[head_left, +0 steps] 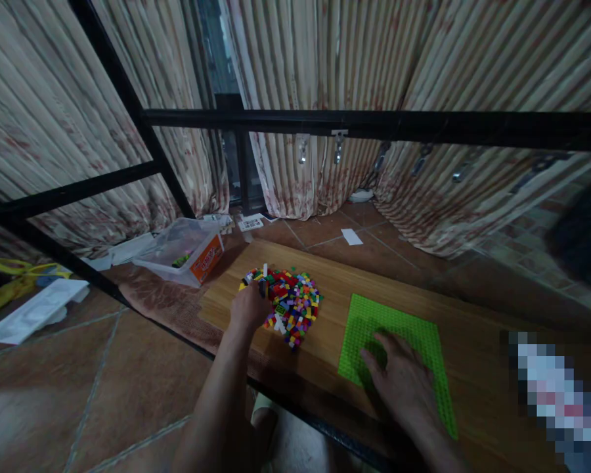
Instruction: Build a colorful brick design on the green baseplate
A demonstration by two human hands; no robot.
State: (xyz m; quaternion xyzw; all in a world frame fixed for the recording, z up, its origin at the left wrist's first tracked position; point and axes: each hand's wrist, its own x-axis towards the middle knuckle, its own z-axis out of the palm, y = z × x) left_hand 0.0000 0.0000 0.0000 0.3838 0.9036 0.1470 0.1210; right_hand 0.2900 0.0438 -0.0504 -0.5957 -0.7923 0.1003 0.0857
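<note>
A heap of small multicoloured toy building bricks (303, 299) lies on the wooden board. My left hand (249, 307) reaches into the heap's left side with its fingers curled together. A dark piece shows by those fingertips, but what they hold is hidden. To the right of the heap lies a square, bright green studded baseplate (369, 322). Over the baseplate is my right hand (398, 368), palm down, its thumb and fingers apart and nothing seen in them.
The wooden board (473, 355) rests on a dark metal frame. At its left end stands a clear plastic box (170, 226) with an orange label and some green pieces inside. A black bar (325, 120) crosses in front of the curtains. White packaging (34, 312) lies on the tiled floor.
</note>
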